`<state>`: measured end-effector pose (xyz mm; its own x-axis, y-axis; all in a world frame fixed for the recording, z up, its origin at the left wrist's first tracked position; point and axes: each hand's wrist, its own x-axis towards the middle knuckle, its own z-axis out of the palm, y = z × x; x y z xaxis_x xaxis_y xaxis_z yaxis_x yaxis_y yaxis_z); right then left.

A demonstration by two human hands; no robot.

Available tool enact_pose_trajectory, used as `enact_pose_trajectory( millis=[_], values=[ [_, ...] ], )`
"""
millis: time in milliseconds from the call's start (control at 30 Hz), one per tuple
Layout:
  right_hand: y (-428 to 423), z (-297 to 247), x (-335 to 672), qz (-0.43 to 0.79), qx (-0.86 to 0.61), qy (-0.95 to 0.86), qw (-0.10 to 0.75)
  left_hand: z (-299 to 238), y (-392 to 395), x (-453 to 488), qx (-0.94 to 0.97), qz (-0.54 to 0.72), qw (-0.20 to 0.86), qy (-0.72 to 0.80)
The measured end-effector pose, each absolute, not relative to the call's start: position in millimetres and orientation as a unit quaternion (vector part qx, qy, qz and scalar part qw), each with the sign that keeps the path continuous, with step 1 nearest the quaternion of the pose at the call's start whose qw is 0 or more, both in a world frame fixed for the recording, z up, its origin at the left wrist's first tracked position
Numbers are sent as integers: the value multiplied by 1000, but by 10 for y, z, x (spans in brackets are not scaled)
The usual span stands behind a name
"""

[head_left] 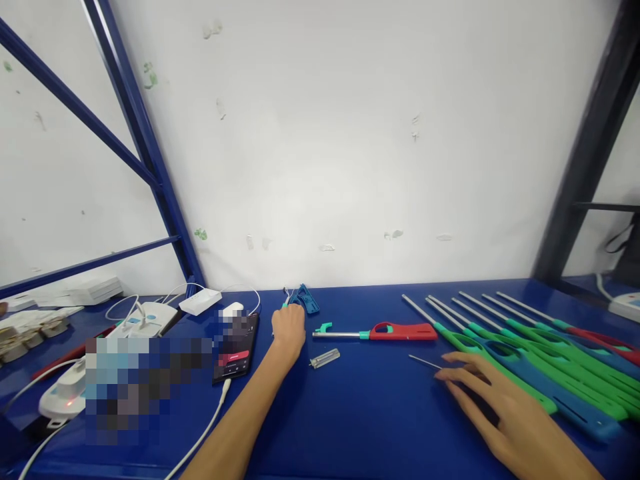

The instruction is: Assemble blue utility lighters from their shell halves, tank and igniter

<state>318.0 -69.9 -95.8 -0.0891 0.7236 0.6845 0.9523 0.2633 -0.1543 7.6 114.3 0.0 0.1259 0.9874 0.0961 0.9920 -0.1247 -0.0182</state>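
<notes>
My left hand [289,330] reaches toward the back of the table, its fingers curled and closed beside blue plastic lighter casing parts [307,299]. What those fingers hold is mostly hidden; a small teal and metal bit shows past them. On the right, my right hand [493,403] is low over the table, thumb and fingers around a tool with a thin metal shaft [424,361] pointing left; its handle is hidden under the palm. Between the hands lies a red gas lighter [405,332] with a metal barrel and a loose teal part, with a clear plastic piece [325,359] in front.
Several finished-looking lighters [530,360] in green, blue and red lie side by side at right. At left are a phone [237,350] with a white cable, a white box [200,301], power strips [65,393] and a pixelated patch. A white wall [350,167] stands behind.
</notes>
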Motion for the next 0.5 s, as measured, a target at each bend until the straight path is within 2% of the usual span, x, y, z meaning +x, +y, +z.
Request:
enact_pose_trajectory(
  millis=[233, 367, 500],
  values=[
    [-672, -995, 3197, -163, -581, -718, 347, 215, 925, 96, -756, -75, 85, -645],
    [-707, -911, 3132, -159, -584, -719, 343, 356, 466, 160, -784, -123, 120, -596],
    [-769, -826, 3081, -137, -583, -733, 322, 214, 25, 252, -826, -146, 121, -530]
  ],
)
